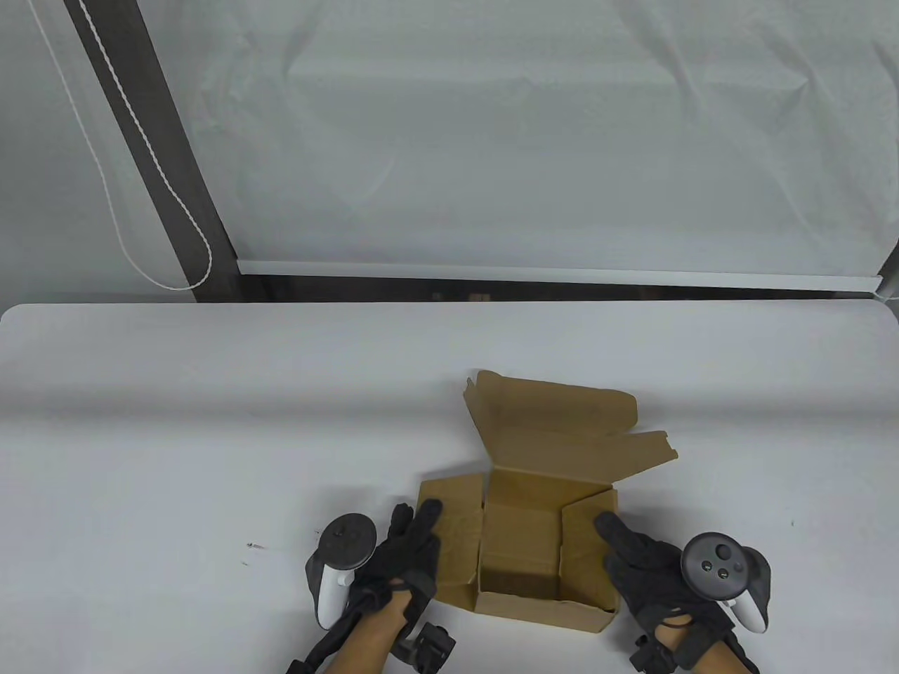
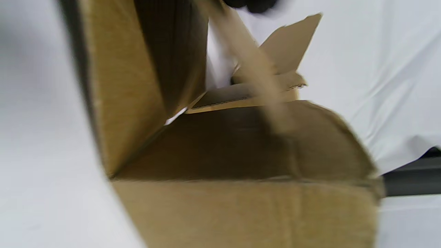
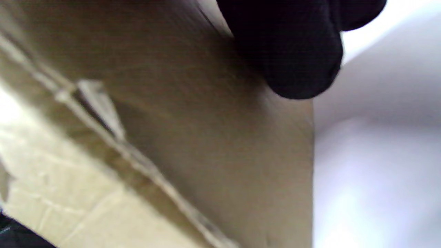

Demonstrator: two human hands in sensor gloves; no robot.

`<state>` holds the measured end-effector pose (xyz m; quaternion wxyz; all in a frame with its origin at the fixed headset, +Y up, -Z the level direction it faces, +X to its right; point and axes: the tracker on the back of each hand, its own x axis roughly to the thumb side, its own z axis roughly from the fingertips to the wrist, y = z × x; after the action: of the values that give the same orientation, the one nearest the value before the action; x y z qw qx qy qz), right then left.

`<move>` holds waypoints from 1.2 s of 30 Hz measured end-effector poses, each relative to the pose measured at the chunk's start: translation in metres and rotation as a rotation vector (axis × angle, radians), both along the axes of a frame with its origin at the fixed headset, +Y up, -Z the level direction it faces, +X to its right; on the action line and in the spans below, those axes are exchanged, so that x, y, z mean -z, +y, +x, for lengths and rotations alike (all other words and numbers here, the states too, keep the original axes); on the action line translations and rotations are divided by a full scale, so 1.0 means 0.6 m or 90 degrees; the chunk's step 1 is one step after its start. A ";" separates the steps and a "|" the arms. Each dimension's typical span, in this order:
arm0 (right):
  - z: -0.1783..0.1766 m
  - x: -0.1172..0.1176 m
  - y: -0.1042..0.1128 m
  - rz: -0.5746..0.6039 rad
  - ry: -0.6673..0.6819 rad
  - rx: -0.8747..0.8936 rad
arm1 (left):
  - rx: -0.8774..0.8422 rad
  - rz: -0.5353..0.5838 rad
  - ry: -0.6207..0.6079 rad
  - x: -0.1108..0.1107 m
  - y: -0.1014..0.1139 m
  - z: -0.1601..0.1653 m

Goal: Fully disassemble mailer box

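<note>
The mailer box (image 1: 544,540), of plain brown corrugated cardboard, is set near the front edge of the white table (image 1: 211,421), right of centre. Its lid is thrown back toward the far side, with rounded corners and a creased tuck flap. The left side panel is folded out nearly flat, and the left hand (image 1: 400,562) (in a black fabric glove) is laid on it with fingers extended, gripping nothing. The right side panel leans inward; the right hand (image 1: 646,569) is pressed against its outer face, fingers stretched, nothing clasped. In the right wrist view a gloved fingertip (image 3: 296,58) is seen touching blurred, matte cardboard.
</note>
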<state>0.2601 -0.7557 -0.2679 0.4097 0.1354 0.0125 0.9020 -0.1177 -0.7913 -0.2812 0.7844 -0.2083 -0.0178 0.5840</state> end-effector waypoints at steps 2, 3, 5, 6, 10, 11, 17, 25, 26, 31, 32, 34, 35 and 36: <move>0.000 0.000 0.000 0.004 -0.002 -0.002 | 0.054 -0.018 -0.014 -0.002 0.004 0.004; 0.001 0.001 -0.001 0.001 0.002 -0.003 | 0.088 -0.028 -0.031 -0.003 0.005 0.007; 0.002 0.001 -0.003 -0.006 0.002 0.011 | 0.173 -0.063 -0.072 -0.004 0.005 0.016; 0.002 0.001 -0.003 -0.005 0.002 0.012 | 0.199 -0.070 -0.079 -0.005 0.006 0.018; 0.001 0.001 -0.005 -0.007 0.006 0.017 | 0.239 -0.099 -0.167 -0.008 -0.002 0.034; 0.001 0.001 -0.006 -0.012 0.008 0.023 | 0.241 -0.115 -0.214 -0.011 -0.007 0.040; 0.003 0.001 -0.010 -0.028 0.008 0.043 | 0.406 -0.113 -0.305 -0.013 -0.005 0.053; 0.006 0.002 -0.006 -0.017 0.009 0.029 | 0.134 -0.017 -0.155 0.010 0.020 -0.013; 0.007 0.002 -0.004 -0.015 0.010 0.021 | 0.073 0.007 -0.077 0.011 0.021 -0.035; 0.009 0.000 0.005 0.014 -0.009 -0.019 | -0.037 0.016 0.204 0.005 0.007 -0.100; 0.010 0.000 0.006 0.024 -0.013 -0.029 | 0.002 0.012 0.215 0.002 0.008 -0.105; 0.011 0.000 0.007 0.026 -0.013 -0.034 | 0.098 -0.018 0.252 -0.001 0.015 -0.109; 0.010 0.001 0.006 0.023 -0.013 -0.026 | 0.165 -0.055 0.257 -0.001 0.016 -0.109; 0.009 0.001 0.007 0.024 -0.014 -0.024 | 0.215 -0.085 0.253 -0.004 0.017 -0.110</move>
<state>0.2658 -0.7517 -0.2682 0.3899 0.1332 -0.0061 0.9111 -0.1835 -0.7809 -0.2790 0.8433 -0.1405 0.2100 0.4744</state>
